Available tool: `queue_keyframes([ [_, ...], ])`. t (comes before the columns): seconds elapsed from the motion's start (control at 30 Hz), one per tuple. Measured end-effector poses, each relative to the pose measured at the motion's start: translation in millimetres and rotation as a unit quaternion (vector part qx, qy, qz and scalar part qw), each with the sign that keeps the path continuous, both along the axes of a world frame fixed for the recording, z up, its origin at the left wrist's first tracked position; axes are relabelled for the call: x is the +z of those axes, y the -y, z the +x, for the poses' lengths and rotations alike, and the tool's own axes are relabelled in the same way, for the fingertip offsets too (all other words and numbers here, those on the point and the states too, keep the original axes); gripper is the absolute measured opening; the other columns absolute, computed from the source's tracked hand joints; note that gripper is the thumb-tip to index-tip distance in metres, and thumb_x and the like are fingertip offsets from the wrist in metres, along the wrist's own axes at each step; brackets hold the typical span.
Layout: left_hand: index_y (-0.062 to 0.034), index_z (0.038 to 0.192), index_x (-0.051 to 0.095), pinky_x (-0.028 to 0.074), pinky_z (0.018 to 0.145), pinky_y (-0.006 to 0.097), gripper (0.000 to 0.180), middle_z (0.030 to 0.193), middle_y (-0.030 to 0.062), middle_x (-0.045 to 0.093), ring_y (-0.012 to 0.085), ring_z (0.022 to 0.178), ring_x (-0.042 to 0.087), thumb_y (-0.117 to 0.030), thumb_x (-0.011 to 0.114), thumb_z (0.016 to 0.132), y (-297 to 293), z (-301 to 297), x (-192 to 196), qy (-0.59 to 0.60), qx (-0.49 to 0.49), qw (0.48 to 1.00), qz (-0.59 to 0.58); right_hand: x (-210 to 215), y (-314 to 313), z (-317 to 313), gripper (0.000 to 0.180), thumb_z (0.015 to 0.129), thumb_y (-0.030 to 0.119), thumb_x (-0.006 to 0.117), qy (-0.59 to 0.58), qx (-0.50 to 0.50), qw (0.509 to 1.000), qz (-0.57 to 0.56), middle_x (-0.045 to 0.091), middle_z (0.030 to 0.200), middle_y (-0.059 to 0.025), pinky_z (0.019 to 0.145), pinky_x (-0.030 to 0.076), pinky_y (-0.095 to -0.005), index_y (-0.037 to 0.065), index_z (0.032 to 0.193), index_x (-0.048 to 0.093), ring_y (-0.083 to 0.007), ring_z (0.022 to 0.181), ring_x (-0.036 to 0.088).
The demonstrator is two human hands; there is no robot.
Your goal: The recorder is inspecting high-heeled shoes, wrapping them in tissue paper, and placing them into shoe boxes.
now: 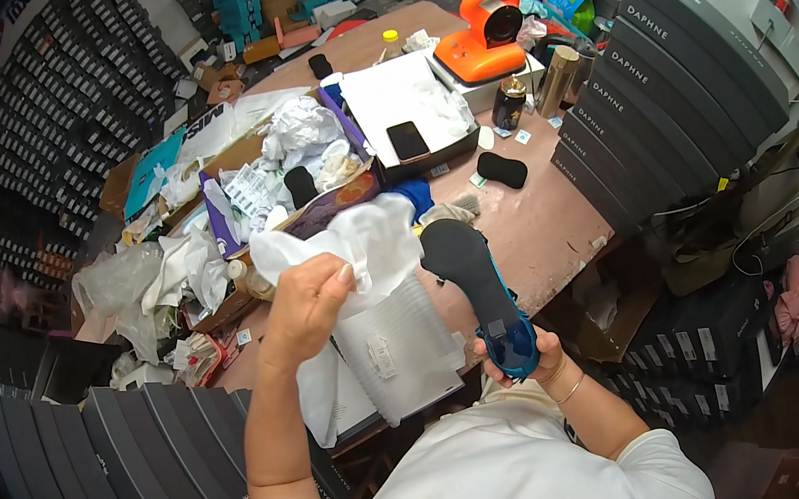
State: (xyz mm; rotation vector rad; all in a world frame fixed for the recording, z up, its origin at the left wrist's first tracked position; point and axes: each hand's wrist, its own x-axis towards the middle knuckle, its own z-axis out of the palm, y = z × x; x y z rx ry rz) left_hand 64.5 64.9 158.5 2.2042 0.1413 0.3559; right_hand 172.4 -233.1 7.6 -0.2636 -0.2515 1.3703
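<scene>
**A person holds a blue shoe and white wrapping paper over a cluttered worktable**

Seen from above, a person in a white top sits at a pinkish-brown table (pixel 538 231). Their left hand (pixel 304 307) is closed in a loose fist around a bunch of white tissue paper (pixel 358 240), gripping it from above so the sheet spills out past the fingers toward the table. Their right hand (pixel 524 354) is wrapped around the heel end of a blue shoe (pixel 481 294), fingers curled shut behind it. The shoe is held sole up, its black sole facing the camera and its toe pointing away from the person, just beside the tissue paper.

Under both hands lies an open shoebox (pixel 404 360) lined with white paper, at the table's near edge. Farther back sit an open cardboard box (pixel 307 161) full of crumpled paper, a white box with a dark phone (pixel 406 140) on it, and an orange handheld appliance (pixel 483 42). Stacks of grey shoeboxes (pixel 669 73) stand along the right side, with more at lower left.
</scene>
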Motion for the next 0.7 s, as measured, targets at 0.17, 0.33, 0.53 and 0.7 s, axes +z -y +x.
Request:
queue_keyframes([
  [0.17,-0.0006,0.074,0.055,0.046,0.062,0.034,0.010,0.074,0.0121,0.056,0.0273,0.069,0.058,-0.003,0.064,0.079,18.1,-36.2,-69.8,0.010,0.191,0.967,0.167,16.4,4.1,-11.5,0.086,0.064,0.036,0.082,0.048,0.043,0.997,0.032,0.056,0.113,-0.0209,0.052,0.054,-0.0334,-0.003,0.129,0.041,-0.0323,0.076,0.063],
  [0.33,-0.0019,0.080,0.056,0.048,0.068,0.039,0.011,0.085,0.0126,0.059,0.0307,0.078,0.059,0.004,0.061,0.072,26.4,-93.4,-92.5,0.097,0.232,0.954,0.166,49.5,-0.1,-28.3,0.099,0.060,0.040,0.082,0.257,0.163,0.952,0.002,0.058,0.115,-0.0211,0.087,0.050,-0.0418,-0.010,0.133,0.038,-0.0311,0.102,0.062],
  [0.53,-0.0027,0.077,0.060,0.048,0.073,0.039,0.013,0.093,0.0115,0.058,0.0308,0.085,0.059,0.008,0.059,0.070,77.9,-163.3,-81.1,0.102,0.228,0.957,0.144,44.4,-83.3,-64.8,0.085,0.079,0.032,0.070,0.358,0.272,0.883,-0.135,0.060,0.104,-0.0100,0.045,0.044,-0.0222,0.007,0.147,0.026,-0.0134,0.074,0.061],
  [0.7,-0.0060,0.098,0.068,0.049,0.081,0.038,0.025,0.103,0.0120,0.060,0.0307,0.094,0.056,0.001,0.061,0.075,39.5,-213.4,-132.2,-0.057,0.347,0.897,0.268,21.2,-84.4,-80.0,0.079,0.084,0.026,0.064,0.427,0.295,0.840,-0.158,0.062,0.099,-0.0106,0.045,0.045,-0.0228,0.009,0.149,0.021,-0.0167,0.072,0.064],
])
